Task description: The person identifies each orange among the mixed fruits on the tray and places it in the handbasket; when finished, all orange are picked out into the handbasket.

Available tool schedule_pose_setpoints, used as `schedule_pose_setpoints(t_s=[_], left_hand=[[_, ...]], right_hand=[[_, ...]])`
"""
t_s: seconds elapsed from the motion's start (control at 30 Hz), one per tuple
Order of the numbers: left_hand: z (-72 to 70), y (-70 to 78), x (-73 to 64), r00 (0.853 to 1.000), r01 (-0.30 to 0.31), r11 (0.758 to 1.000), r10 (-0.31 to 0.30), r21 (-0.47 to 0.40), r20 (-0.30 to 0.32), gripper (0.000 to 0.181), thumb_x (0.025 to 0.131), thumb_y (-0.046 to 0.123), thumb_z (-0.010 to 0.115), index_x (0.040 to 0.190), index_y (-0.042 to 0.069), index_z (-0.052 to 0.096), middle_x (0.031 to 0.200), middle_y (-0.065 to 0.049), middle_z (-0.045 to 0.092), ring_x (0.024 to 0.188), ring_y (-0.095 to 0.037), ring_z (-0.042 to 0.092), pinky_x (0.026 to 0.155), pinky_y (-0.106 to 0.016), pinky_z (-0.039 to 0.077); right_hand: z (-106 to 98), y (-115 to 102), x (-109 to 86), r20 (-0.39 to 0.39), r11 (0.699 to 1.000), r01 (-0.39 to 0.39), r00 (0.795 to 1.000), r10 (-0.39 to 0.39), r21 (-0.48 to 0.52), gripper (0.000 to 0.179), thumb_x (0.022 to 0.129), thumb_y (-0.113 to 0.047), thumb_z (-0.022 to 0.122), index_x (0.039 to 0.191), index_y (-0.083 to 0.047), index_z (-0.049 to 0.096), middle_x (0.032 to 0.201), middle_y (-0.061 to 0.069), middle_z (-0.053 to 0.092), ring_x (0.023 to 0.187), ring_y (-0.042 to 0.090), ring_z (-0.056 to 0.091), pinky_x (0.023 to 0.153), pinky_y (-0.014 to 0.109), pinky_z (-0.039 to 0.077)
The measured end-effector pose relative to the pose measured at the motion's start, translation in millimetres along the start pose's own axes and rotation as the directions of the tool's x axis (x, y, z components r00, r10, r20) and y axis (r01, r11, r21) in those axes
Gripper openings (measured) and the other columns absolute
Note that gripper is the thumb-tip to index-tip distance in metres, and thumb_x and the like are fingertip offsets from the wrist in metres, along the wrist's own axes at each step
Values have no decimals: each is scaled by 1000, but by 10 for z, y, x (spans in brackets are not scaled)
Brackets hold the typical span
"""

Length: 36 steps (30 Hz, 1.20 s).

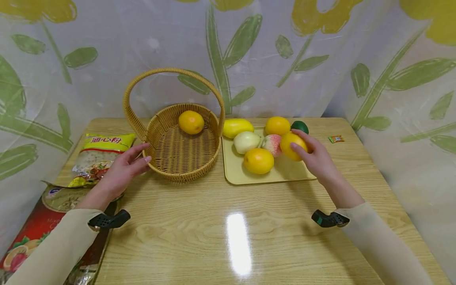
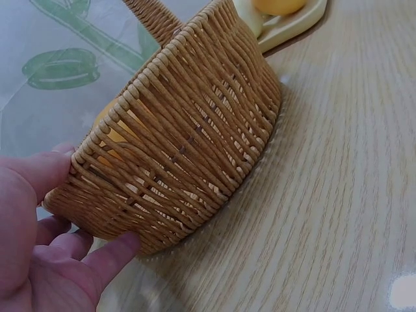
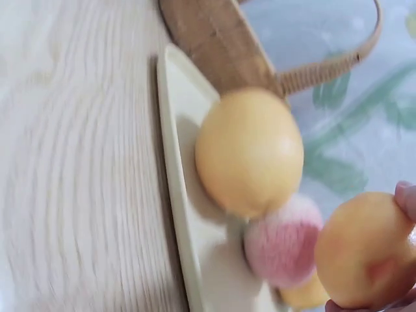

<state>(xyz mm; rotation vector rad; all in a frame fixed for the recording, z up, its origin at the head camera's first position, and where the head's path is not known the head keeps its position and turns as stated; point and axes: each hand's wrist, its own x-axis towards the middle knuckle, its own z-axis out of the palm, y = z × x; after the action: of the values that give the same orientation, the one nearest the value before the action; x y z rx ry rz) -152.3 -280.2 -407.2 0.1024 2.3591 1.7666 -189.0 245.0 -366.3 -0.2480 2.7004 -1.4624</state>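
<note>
My left hand (image 1: 124, 168) grips the left side of a round wicker basket (image 1: 183, 172), thumb at the rim and fingers against the outer wall. Inside the basket lies one orange (image 1: 191, 122). Over at the right, my right hand (image 1: 317, 156) holds another orange (image 3: 364, 250) between thumb and fingers, above the right part of a cream tray (image 1: 235, 179). On that tray sit a peach (image 1: 272, 145), a pale green pear-like fruit (image 1: 246, 142), a long yellow fruit (image 1: 238, 128), a front orange (image 1: 259, 161), a back orange (image 1: 278, 126) and a dark green fruit (image 1: 300, 126).
A small wrapped candy (image 1: 336, 139) lies right of the tray. Left of the basket are a yellow-topped pasta bag (image 1: 101, 154) and a large red package (image 1: 35, 229) partly under the left sleeve. A patterned curtain (image 1: 153, 43) hangs behind the table (image 1: 185, 237). The basket's tall handle (image 1: 174, 70) arches upward.
</note>
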Motion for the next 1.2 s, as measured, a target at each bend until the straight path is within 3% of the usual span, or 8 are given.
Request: schedule_pose_setpoints(t_s=[0.3,0.47,0.63,0.8,1.07,1.2], left_hand=[[-6,12,-6,1000,-9,1000,9,-15,-2,66,102,32,53,155,6,23,160,-18,17,137,-27,39,92,-19,50],[6,15,-6,1000,-13,1000,13,4,-11,66,102,35,52,155,7,25,160,-18,18,137,-31,39,93,-22,50],[11,2,0,1000,-20,1000,20,4,-16,66,101,37,52,155,8,26,160,-19,18,138,-35,36,93,-23,50],[18,-6,3,1000,-17,1000,16,-16,-14,66,101,37,52,155,8,25,160,-20,16,139,-37,32,93,-23,50],[37,-29,18,1000,-25,999,25,-39,-14,64,102,35,51,154,7,25,160,-21,16,140,-39,30,93,-23,50],[32,-32,12,999,-25,999,24,-37,-23,65,102,36,51,154,7,26,160,-19,15,141,-39,29,93,-24,50]], right_hand=[[152,-286,-138,89,989,-69,994,57,133,55,98,-43,57,149,-27,44,144,10,41,119,27,44,94,23,45],[229,-362,-173,121,984,-55,992,35,171,54,98,-42,58,148,-26,45,147,3,42,120,25,45,94,25,46],[309,-429,-205,152,981,-36,988,6,191,52,99,-40,57,148,-29,45,153,-5,37,130,20,40,102,31,43],[419,-506,-233,200,979,-35,980,-6,202,51,99,-37,58,148,-28,46,152,-5,38,131,21,38,106,42,39],[627,-679,-210,309,963,-60,951,-26,264,51,98,-39,59,147,-30,45,144,-2,44,107,27,54,85,42,54],[732,-803,-149,342,965,-43,938,-50,259,51,97,-43,60,145,-35,46,138,-1,50,104,26,58,85,40,55]])
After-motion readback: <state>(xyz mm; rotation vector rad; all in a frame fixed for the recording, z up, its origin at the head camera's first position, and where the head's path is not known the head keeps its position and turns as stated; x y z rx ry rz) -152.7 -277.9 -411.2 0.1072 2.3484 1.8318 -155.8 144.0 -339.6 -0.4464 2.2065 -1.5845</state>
